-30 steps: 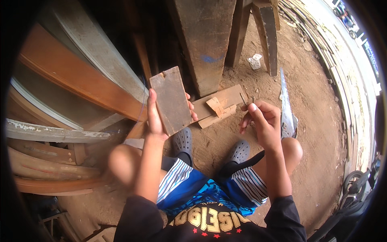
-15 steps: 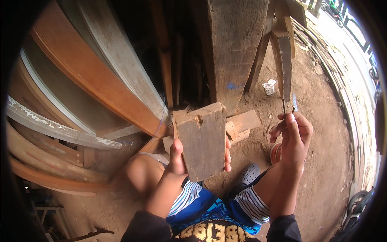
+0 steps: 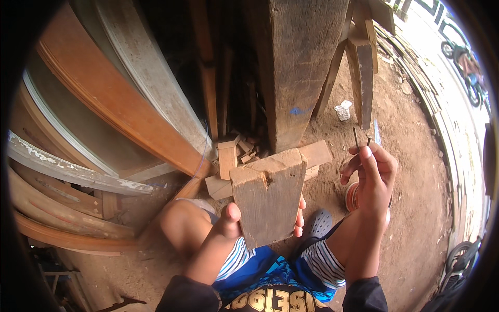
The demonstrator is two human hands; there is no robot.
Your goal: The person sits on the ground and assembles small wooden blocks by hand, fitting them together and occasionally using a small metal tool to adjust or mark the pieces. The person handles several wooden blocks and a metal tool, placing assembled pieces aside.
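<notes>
Your left grip (image 3: 228, 222) holds a brown wooden block (image 3: 268, 200), kinda hiding a flat tan wooden plank (image 3: 317, 153); right grip (image 3: 375, 174) pinches thin dark rods (image 3: 356, 137).

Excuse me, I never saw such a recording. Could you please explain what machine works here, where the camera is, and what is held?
There is no machine, only two bare hands. A fisheye camera worn on the head looks down, so straight edges appear bent. The left hand holds a worn wooden block; the right hand pinches thin dark pieces, too small to identify surely. On the earthen ground lie a flat offcut and a crumpled white scrap. An orange-brown board stands at left.
</notes>
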